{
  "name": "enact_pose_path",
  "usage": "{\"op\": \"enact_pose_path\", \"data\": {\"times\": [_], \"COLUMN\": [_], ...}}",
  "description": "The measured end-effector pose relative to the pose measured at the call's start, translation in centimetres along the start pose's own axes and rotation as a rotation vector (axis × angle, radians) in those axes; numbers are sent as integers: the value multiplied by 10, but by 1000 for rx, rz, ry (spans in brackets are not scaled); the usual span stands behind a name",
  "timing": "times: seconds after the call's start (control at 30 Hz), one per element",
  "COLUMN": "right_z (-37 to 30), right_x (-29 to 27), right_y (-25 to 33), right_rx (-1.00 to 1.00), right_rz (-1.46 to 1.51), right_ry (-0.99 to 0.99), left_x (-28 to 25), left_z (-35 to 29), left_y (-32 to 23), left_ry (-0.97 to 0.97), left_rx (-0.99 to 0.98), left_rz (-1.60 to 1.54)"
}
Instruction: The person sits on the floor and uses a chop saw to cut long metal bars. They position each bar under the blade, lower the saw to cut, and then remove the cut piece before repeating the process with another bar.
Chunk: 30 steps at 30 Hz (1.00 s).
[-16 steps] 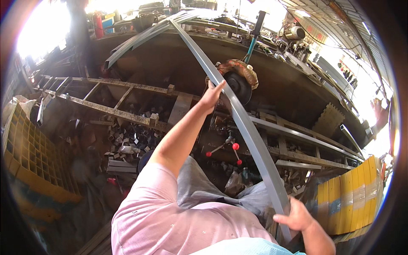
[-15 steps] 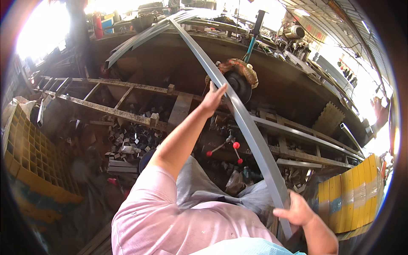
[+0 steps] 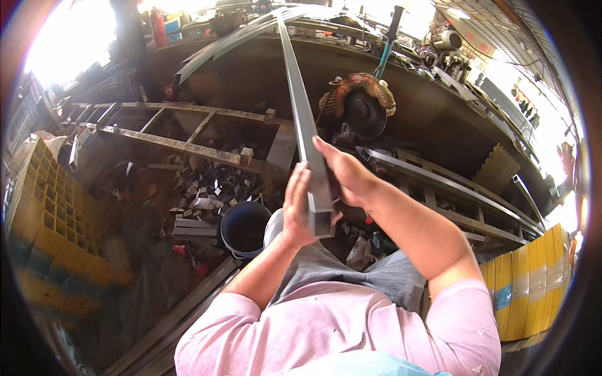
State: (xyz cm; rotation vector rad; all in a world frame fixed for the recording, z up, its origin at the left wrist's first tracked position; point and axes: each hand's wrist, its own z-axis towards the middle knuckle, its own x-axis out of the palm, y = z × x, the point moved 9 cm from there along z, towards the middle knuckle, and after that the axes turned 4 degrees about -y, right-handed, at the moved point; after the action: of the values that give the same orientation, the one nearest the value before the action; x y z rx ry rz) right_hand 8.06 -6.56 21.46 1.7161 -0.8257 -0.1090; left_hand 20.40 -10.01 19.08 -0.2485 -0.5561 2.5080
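A long grey square metal tube [image 3: 301,100] stretches away from me, its open near end tilted toward my body. My left hand [image 3: 297,207] grips its left side close to that end, fingers pointing up along the metal. On the opposite side my right hand [image 3: 350,174] holds the tube slightly farther up; part of its grip is hidden behind the metal. The far end of the tube lies over other long metal profiles [image 3: 232,39] on the back bench. Right of the tube is an orange-and-black machine with a round dark disc [image 3: 365,114].
A dark bucket [image 3: 244,220] stands by my left leg, near scattered tube offcuts [image 3: 219,178]. A ladder-like metal frame [image 3: 188,147] runs along the left. Yellow stacks with square openings [image 3: 63,207] and yellow bars [image 3: 527,276] flank me. Long rails [image 3: 451,182] lie at right.
The tube's near end has swung left, from my right side to in front of me. My right hand has moved up and left along it; my left hand now holds nearer its end.
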Motion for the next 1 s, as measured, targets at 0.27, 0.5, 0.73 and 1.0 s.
{"op": "enact_pose_path", "data": {"times": [0.27,0.5,0.73,1.0], "right_z": [76,-1,-121,-166], "right_x": [80,-54,-245,-289], "right_y": [-12,-69,-141,-164], "right_rx": [-54,85,208,114], "right_rz": [-153,-517,-120,27], "right_ry": [204,368,-140,-324], "left_x": [-101,-158,-174,-47], "left_z": [17,49,129,201], "left_y": [106,198,425,532], "left_ry": [-572,-608,-691,-306], "left_rx": [-186,-273,-494,-1052], "left_rz": [-152,2,-438,-432]}}
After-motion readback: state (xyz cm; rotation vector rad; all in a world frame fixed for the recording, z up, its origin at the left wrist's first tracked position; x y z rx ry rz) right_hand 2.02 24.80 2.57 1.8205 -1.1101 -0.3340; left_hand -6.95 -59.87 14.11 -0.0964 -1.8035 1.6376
